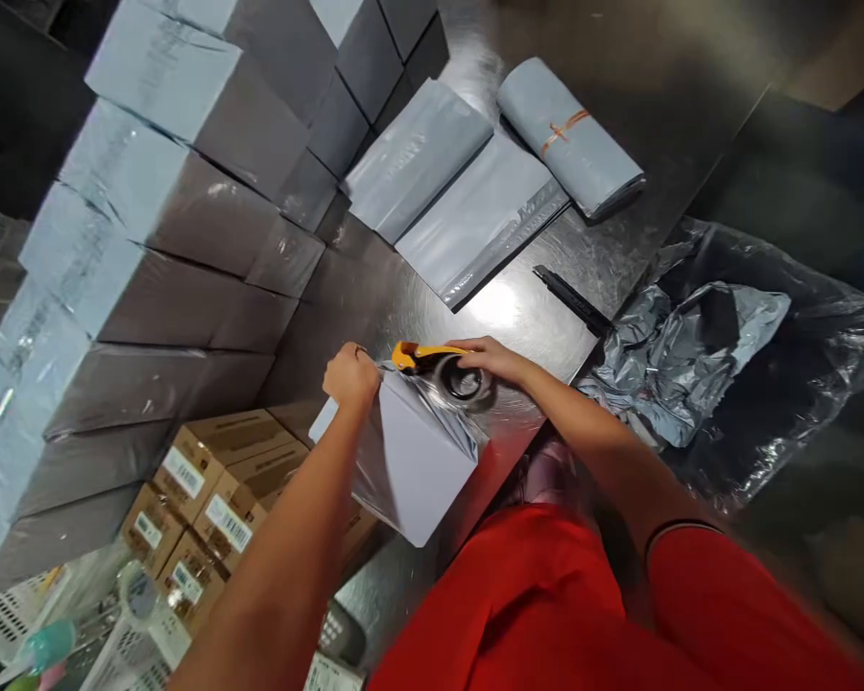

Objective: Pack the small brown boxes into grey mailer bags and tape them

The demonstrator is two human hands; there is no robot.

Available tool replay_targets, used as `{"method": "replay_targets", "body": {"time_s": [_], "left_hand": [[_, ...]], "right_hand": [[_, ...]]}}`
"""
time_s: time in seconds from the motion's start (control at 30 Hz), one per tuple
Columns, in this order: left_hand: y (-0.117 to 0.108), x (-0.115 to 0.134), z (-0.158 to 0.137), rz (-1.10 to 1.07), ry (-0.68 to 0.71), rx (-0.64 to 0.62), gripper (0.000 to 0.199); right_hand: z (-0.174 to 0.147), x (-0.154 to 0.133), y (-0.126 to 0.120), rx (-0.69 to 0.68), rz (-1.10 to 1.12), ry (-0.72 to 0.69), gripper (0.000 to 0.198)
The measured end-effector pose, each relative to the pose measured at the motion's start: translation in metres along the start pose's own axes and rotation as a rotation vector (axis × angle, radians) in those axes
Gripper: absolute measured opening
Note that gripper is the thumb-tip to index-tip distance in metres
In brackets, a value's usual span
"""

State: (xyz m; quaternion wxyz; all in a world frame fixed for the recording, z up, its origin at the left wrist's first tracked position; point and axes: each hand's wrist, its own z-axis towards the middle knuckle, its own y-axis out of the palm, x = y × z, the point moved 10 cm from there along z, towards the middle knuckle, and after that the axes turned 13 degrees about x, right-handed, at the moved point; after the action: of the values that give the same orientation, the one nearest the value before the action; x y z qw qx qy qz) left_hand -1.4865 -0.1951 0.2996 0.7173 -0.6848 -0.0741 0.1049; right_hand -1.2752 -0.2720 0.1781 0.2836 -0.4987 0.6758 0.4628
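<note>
A box wrapped in a white plastic mailing bag (418, 461) lies on the metal table in front of me. My left hand (352, 376) is closed on the bag's gathered far edge at its left corner. In my right hand (493, 359) is a yellow tape dispenser (424, 353) with a roll of clear tape (465, 376), held against the wrapped box's far right side. The fingers of the right hand wrap around the dispenser's handle. A black utility knife (573, 300) rests on the table beyond the right hand.
Tall stacks of wrapped parcels (208, 216) stand on the left. Cardboard boxes with barcode labels (220, 513) sit below them. Flat mailing bags (479, 206) and a tied roll of bags (568, 139) lie at the back. Crumpled plastic (691, 355) fills a clear bag at the right.
</note>
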Motion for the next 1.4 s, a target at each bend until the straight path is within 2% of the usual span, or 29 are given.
{"method": "replay_targets", "body": {"time_s": [0.07,0.17,0.23,0.3,0.37,0.47,0.57,0.6,0.67,0.73,0.77,0.8,0.83,0.87,0.9,0.97,1.03,1.1,1.17,1.23,1.27,1.33,1.4], "left_hand": [[-0.002,0.0,-0.001,0.006,-0.01,0.002,0.042],[-0.003,0.0,-0.001,0.006,-0.018,0.011,0.042],[-0.004,-0.001,-0.001,0.003,-0.026,0.019,0.042],[-0.004,-0.002,-0.001,-0.001,-0.033,0.028,0.041],[-0.004,-0.002,0.0,-0.015,-0.03,0.037,0.04],[-0.007,0.003,0.0,-0.057,-0.011,0.055,0.039],[-0.024,0.011,-0.014,-0.121,0.096,0.11,0.043],[-0.033,0.016,-0.025,-0.145,0.186,0.135,0.046],[-0.047,0.035,-0.066,-0.19,0.545,0.139,0.06],[-0.045,0.059,-0.152,-0.196,1.219,-0.001,0.071],[-0.039,0.056,-0.2,-0.172,1.531,-0.122,0.073],[-0.031,0.047,-0.238,-0.129,1.749,-0.221,0.071],[-0.023,0.041,-0.262,-0.094,1.871,-0.296,0.067],[-0.015,0.04,-0.275,-0.057,1.914,-0.351,0.063],[-0.007,0.044,-0.277,-0.029,1.889,-0.383,0.059],[0.008,0.065,-0.258,0.008,1.716,-0.412,0.054],[0.016,0.089,-0.211,0.039,1.435,-0.368,0.051],[0.012,0.105,-0.147,0.043,1.078,-0.244,0.049],[0.001,0.104,-0.089,0.017,0.716,-0.116,0.048],[-0.007,0.097,-0.054,0.0,0.47,-0.033,0.046],[-0.009,0.095,-0.045,-0.001,0.404,-0.009,0.045],[-0.01,0.093,-0.037,0.009,0.358,0.018,0.045],[-0.009,0.092,-0.037,0.017,0.35,0.026,0.046]], "right_hand": [[-0.037,0.005,-0.041,0.015,-0.056,0.038,0.054],[-0.127,0.033,-0.095,0.128,-0.138,0.099,0.055],[-0.198,0.068,-0.1,0.165,-0.114,0.163,0.057],[-0.262,0.114,-0.078,0.175,-0.026,0.252,0.058],[-0.302,0.151,-0.053,0.313,0.112,0.273,0.059],[-0.312,0.182,0.001,0.349,0.179,0.217,0.058],[-0.291,0.183,0.039,0.326,0.253,0.155,0.057],[-0.285,0.18,0.044,0.315,0.288,0.131,0.056],[-0.28,0.176,0.049,0.296,0.348,0.095,0.054],[-0.282,0.177,0.05,0.296,0.378,0.077,0.055],[-0.285,0.179,0.049,0.304,0.38,0.074,0.056],[-0.287,0.182,0.05,0.31,0.374,0.075,0.056],[-0.29,0.184,0.051,0.311,0.365,0.078,0.057],[-0.291,0.185,0.052,0.314,0.364,0.078,0.057],[-0.292,0.185,0.052,0.318,0.371,0.076,0.057],[-0.285,0.179,0.046,0.337,0.385,0.059,0.056],[-0.265,0.161,0.025,0.404,0.373,0.019,0.056],[-0.229,0.132,-0.006,0.476,0.323,-0.03,0.056],[-0.183,0.094,-0.036,0.479,0.264,-0.078,0.053],[-0.138,0.058,-0.057,0.422,0.211,-0.095,0.05],[-0.12,0.046,-0.063,0.381,0.209,-0.07,0.049],[-0.102,0.031,-0.073,0.337,0.203,-0.048,0.049],[-0.109,0.03,-0.079,0.334,0.186,-0.049,0.051]]}}
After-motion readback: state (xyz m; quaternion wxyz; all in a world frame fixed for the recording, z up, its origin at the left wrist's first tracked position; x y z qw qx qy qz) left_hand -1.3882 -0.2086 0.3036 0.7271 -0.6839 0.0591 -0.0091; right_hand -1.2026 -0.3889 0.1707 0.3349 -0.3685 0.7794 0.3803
